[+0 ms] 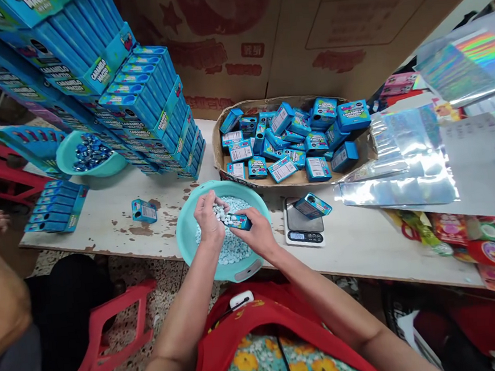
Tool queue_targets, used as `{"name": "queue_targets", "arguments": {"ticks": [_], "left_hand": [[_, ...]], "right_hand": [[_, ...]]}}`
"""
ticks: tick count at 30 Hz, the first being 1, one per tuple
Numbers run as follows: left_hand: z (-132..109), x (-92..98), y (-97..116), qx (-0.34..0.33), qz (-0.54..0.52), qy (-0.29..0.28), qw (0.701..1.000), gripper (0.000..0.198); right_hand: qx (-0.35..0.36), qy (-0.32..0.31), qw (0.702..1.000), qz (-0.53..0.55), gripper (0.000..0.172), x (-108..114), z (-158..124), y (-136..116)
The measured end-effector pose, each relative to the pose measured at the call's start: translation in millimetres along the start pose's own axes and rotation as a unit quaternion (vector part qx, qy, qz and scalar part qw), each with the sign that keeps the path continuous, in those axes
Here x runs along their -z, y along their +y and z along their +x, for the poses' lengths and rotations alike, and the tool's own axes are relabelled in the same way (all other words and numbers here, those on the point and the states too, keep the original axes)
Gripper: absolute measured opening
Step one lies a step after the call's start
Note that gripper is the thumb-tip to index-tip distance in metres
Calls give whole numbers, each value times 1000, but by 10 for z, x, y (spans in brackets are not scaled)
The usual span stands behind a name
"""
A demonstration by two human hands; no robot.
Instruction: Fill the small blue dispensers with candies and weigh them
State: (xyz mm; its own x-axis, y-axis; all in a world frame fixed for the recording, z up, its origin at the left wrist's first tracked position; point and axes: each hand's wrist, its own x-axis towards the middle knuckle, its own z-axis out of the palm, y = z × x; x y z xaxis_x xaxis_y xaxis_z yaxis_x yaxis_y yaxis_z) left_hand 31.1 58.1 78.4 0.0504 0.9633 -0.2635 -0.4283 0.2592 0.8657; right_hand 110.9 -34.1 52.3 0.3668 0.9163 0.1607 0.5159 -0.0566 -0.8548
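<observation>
My left hand (208, 218) is cupped around a heap of small pale candies (221, 213) above a turquoise basin (186, 236). My right hand (257, 230) grips a small blue candy box (239, 222), its end turned toward the candies in the left hand. More pale candies (235, 249) fill the basin below. Right of the basin, a digital scale (305, 237) with a lit display bears another blue candy box (313, 206), tilted on its plate. A single blue box (144, 211) rests on the table to the left.
A cardboard tray (217, 153) of loose blue boxes sits behind the basin. Tall stacks of packed boxes (151, 113) rise at left, near a bowl (68, 159) of dark blue shiny pieces. Holographic sheets (412, 155) lie at right. Another person's arm (0, 285) is at far left, beside a red stool (120, 315).
</observation>
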Motion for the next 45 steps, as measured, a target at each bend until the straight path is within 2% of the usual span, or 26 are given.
{"name": "queue_targets", "arguments": {"ticks": [10,14,27,31,35,40,43,45], "left_hand": [[23,-24,1,-18,18,11,1000,31],[41,-42,41,-37,25,6,999,34],[-47,-92,72,-37,39,-4,999,41],[-23,-128,96,-32,38,-35,998,41],[-4,-158,89,-22,33,-29,999,40],[-68,-216,125,12,-2,-95,995,37],[-19,-159,194,15,-27,-93,995,35],[74,-11,195,9,-23,-68,997,36]], "right_hand": [[10,-19,1000,3,30,29,87,-20],[10,-14,1000,13,31,51,114,-61],[6,2,1000,16,31,56,112,-55],[6,5,999,39,32,72,119,-83],[-4,14,999,47,30,108,123,-99],[-9,18,998,57,30,134,145,-80],[-21,6,996,86,30,202,141,-66],[-25,4,993,111,31,291,122,-52]]}}
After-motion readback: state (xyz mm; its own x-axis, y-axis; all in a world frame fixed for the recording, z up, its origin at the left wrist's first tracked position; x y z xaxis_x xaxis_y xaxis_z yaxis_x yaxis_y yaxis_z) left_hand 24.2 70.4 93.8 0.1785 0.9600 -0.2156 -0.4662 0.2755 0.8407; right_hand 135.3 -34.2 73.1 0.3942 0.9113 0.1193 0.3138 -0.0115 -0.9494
